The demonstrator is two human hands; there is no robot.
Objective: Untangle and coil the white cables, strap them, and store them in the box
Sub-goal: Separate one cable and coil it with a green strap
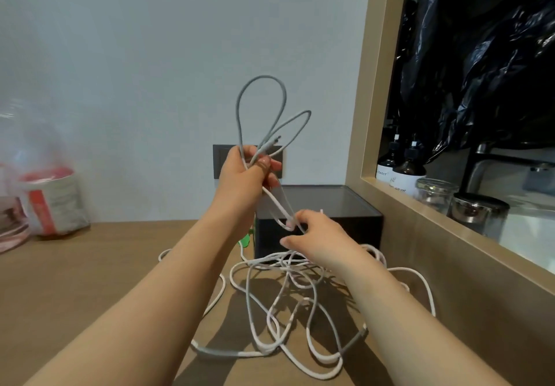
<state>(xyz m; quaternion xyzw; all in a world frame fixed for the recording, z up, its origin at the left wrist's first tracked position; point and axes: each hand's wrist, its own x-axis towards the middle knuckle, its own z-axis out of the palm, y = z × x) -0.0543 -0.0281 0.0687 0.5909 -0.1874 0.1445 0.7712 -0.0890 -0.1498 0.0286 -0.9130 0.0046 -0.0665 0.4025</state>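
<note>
White cables [288, 304]: two loops gripped upright in raised left hand [246, 172], strands descending to right hand [312, 235] pinching them, nearer the tabletop tangle before the dark box [330, 220].

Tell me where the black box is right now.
Head view: the black box sits on the wooden table, right of centre, directly behind the right hand and the tangled white cables.

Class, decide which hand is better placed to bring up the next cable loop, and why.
Right. The right hand pinches the strand just above the tangle on the table; the left hand is full, gripping the raised loops.
</note>
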